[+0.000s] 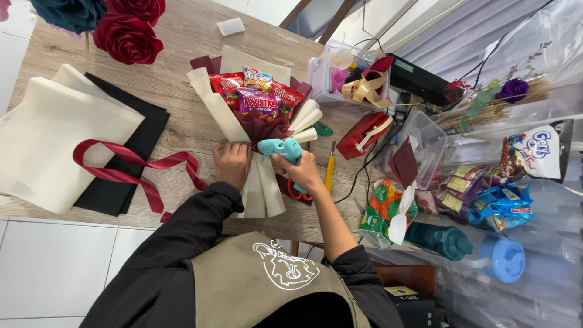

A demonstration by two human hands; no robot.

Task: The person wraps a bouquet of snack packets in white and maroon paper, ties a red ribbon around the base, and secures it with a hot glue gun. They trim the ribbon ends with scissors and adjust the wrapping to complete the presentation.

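Note:
A bouquet of snack packets (258, 97) wrapped in cream and maroon paper lies on the wooden table (176, 54), its cream stem (261, 191) pointing toward me. My left hand (231, 163) grips the wrapping at the narrow neck of the bouquet. My right hand (300, 170) holds a teal glue gun (280, 149) with its nozzle against the neck, right beside my left hand.
Cream and black paper sheets (61, 133) with a maroon ribbon (130, 167) lie at left. Red and dark fabric roses (124, 30) sit at top left. A yellow cutter (329, 173), red tape dispenser (364, 133), clear boxes (340, 73), snack packets (486, 203) and a teal bottle (440, 240) crowd the right.

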